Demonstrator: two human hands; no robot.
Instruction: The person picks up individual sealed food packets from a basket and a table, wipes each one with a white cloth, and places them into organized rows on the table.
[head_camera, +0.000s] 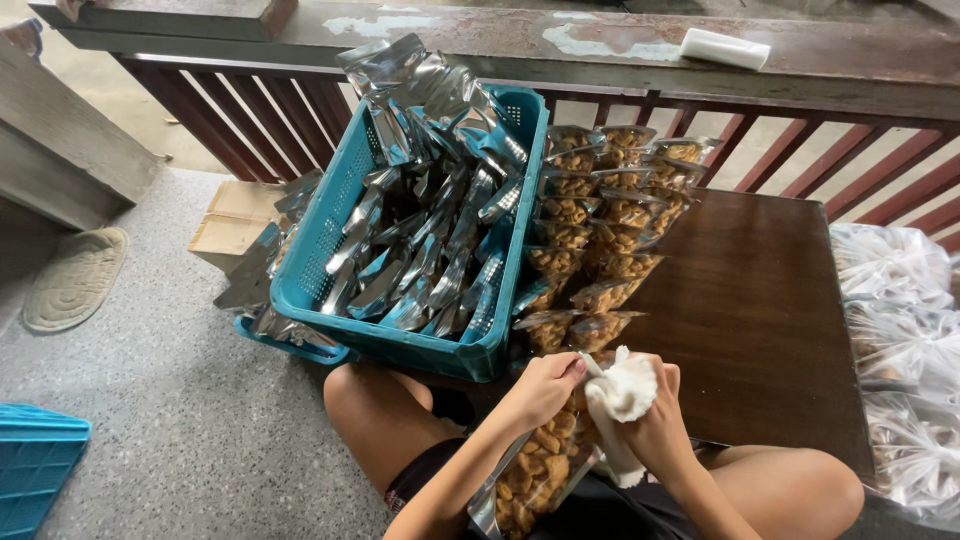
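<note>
My left hand (543, 387) grips the top edge of a clear-fronted pouch of brown nuts (535, 474) that rests on my lap. My right hand (655, 415) holds a crumpled white cloth (622, 395) pressed against the pouch's mouth, right beside the left fingers. Two rows of filled nut pouches (600, 225) lie overlapping on the dark wooden table (760, 320) just ahead of my hands.
A teal plastic crate (500, 345) stuffed with silver foil pouches (420, 220) stands left of the rows. Clear plastic bags (900, 350) pile at the table's right edge. A red railing (830, 150) runs behind, with a white block (725, 48) on top. Cardboard box (235, 220) and blue crate (35, 465) sit on the floor.
</note>
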